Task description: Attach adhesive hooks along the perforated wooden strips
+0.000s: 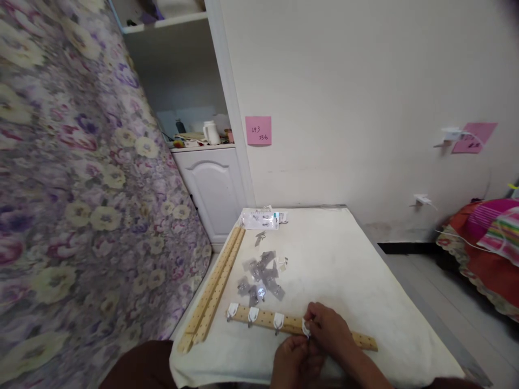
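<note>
A perforated wooden strip [263, 317] lies across the near part of the table. Several small white pieces, each with a metal part below, sit along it, including one at its left end [232, 310] and one near its middle [278, 321]. My right hand [330, 328] has its fingers closed on a similar white piece [306, 327], at the strip's right half. Just below, my left hand [292, 357] is closed beside the metal part of that piece. What its fingertips grip is hidden.
Two perforated wooden strips [214, 286] lie along the table's left side. Several small clear packets [259, 273] are piled centrally. A clear package [259, 220] rests at the back of the cloth-covered table [348, 270]. A flowered curtain [101, 189] hangs at left.
</note>
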A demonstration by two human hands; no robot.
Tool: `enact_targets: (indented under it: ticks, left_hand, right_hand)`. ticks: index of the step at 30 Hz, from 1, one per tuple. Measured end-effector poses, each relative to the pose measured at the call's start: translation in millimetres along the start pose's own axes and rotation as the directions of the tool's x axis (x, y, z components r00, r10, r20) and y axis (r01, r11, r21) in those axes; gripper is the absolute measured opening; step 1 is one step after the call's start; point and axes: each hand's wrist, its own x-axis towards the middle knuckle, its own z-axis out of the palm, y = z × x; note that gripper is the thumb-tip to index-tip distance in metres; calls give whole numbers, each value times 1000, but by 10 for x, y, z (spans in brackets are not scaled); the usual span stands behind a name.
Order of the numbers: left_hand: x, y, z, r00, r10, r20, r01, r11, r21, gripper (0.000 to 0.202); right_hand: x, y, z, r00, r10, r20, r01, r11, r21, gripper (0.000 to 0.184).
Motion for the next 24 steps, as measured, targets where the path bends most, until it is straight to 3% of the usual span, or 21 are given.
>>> enact_targets:
  ticks: [6, 9, 12, 17, 20, 24]
  left_hand:
    - [-15, -35, -26, 996, 37, 79, -36, 999, -25, 31]
    - [-7, -40, -38, 997, 32, 73, -31, 999, -24, 32]
    - [8, -35, -55, 999, 9, 43, -9, 1000, 4, 32]
    - [4, -21, -62, 999, -6, 39, 5, 1000, 10, 30]
    - [-1, -21, -63, 999, -5, 41, 5, 1000, 4, 28]
    - [12, -26, -74, 999, -1, 53, 1, 1000, 2, 29]
  right_hand:
    - [-7, 118, 71, 998, -55, -15, 56, 992, 116, 16]
    - [26, 206, 35, 989, -111, -101, 132, 961, 244, 25]
    - [57, 295, -169, 969, -92, -227, 161, 938, 306, 28]
    - [27, 531, -674, 896, 134, -424, 70, 899, 432, 32]
    - [8, 661, -790, 875, 208, -437, 38, 870, 491, 35]
    - [31, 637, -651, 930, 109, -351, 53, 905, 421, 26]
